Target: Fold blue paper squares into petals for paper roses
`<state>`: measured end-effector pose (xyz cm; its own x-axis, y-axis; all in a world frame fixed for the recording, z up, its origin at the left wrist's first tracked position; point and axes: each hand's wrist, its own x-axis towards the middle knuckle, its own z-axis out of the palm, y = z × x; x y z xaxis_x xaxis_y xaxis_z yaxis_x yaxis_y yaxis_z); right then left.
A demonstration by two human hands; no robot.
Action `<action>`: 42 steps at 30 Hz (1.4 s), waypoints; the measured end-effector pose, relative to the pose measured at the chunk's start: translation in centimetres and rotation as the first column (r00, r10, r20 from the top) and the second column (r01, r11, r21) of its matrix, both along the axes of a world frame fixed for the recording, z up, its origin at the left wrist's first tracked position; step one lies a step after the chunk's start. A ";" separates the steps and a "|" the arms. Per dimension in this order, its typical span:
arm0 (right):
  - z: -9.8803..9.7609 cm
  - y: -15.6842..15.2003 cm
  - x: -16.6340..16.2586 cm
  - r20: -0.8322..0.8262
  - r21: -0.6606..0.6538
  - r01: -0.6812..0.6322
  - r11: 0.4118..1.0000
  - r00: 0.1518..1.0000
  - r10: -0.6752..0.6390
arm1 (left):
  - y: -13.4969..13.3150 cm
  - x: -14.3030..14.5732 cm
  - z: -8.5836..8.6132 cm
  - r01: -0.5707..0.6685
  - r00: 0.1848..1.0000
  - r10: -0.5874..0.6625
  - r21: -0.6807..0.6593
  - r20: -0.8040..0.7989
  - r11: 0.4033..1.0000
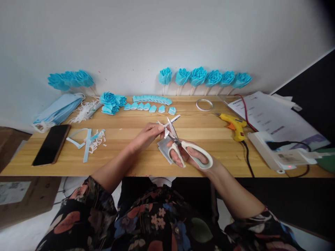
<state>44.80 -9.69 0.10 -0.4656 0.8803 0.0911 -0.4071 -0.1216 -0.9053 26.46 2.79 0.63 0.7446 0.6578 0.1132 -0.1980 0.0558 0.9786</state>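
Right hand (192, 157) grips the scissors (183, 144) above the table (125, 164), blades parted. Left hand (146, 136) pinches a pale strip (167, 124) between them. Looks done: blue flowers (206, 77) along wall, folded petals (149, 107) in rows. Mask stack (59, 109) seemingly uncut, far left.

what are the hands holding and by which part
The right hand holds the scissors by their white handle loops, fingers through them. The left hand pinches a pale piece by its edge, right at the open blades.
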 end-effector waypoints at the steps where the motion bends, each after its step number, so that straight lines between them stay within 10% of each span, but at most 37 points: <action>1: 0.1 0.0 0.0 -0.005 0.001 0.001 1.000 1.000 -0.001 | -0.1 0.0 0.0 -0.002 1.000 0.002 -0.001 0.011 1.000; 42: 1.2 -0.2 -0.3 -0.311 -0.270 -0.040 0.962 0.949 -0.048 | -0.5 -0.2 0.9 -0.033 0.995 0.021 0.113 0.099 0.993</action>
